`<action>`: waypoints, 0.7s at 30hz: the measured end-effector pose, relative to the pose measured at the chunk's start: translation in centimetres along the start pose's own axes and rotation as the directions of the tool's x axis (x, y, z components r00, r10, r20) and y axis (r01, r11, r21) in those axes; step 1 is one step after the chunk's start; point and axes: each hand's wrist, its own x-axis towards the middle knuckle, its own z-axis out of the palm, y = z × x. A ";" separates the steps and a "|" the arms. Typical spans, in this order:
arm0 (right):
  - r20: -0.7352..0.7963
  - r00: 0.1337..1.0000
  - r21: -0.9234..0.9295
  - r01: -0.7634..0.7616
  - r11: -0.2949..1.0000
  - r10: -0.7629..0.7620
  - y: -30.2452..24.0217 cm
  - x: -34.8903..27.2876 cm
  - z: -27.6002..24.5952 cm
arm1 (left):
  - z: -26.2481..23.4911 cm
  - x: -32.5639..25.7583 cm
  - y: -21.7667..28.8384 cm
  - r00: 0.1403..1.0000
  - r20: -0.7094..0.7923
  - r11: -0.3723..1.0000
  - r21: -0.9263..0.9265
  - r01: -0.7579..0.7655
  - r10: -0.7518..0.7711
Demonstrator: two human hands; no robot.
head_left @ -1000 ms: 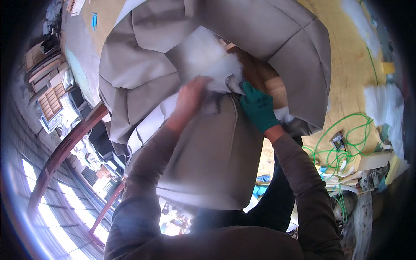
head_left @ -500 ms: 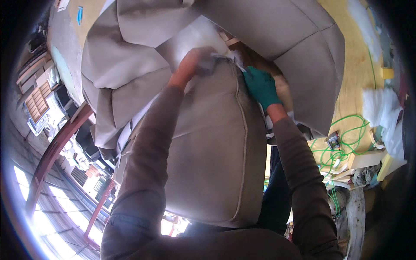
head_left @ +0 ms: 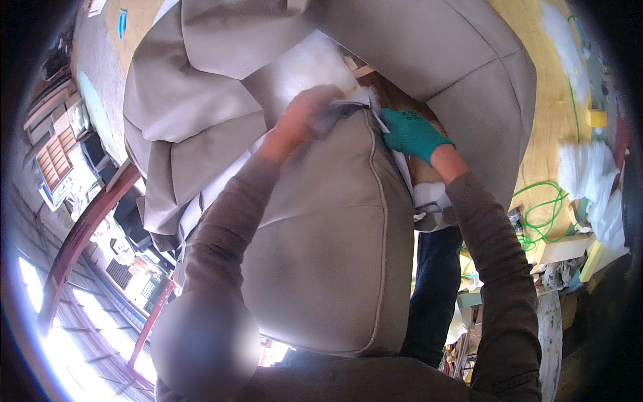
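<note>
A taupe upholstery cover (head_left: 321, 268) with a piped seam is stretched over a padded, rounded part that points toward me. At its far end my left hand (head_left: 309, 117), partly blurred, is closed on the cover's edge. My right hand (head_left: 412, 134), in a teal glove, pinches the cover's pale edge strip just right of the piped corner. Past the hands, white padding (head_left: 305, 70) and a bit of wooden frame (head_left: 364, 70) show in an opening between the folds. Both hands' fingertips are partly hidden by the fabric.
Large loose folds of the same cover (head_left: 214, 107) lie left and beyond. On the right are a yellowish board surface (head_left: 559, 87), white fluffy filling (head_left: 589, 174), a green hose or cord (head_left: 546, 218) and wood offcuts (head_left: 562, 248). A red beam (head_left: 80, 234) stands at the left.
My right hand has shifted slightly right, its wrist turned outward. The left hand has moved a little down and right, and the cover's far corner has come slightly nearer.
</note>
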 end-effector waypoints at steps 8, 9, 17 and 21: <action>0.006 0.964 0.556 -0.226 0.800 0.267 1.9 -0.3 1.3 | -0.8 3.4 -4.6 0.892 0.411 0.893 -0.305 0.330 -0.189; 0.043 0.957 0.749 -0.220 0.624 0.286 2.9 -0.7 2.0 | -0.7 3.7 -4.2 0.850 0.459 0.893 -0.220 0.392 -0.260; -0.098 0.991 0.964 0.072 0.257 0.087 5.5 -1.4 5.4 | -3.4 2.2 -2.1 0.949 0.211 0.961 0.097 -0.258 0.234; -0.123 0.991 0.462 0.017 0.887 0.045 0.1 -1.4 0.1 | -4.5 -2.1 1.9 0.997 0.073 0.996 0.093 0.014 -0.021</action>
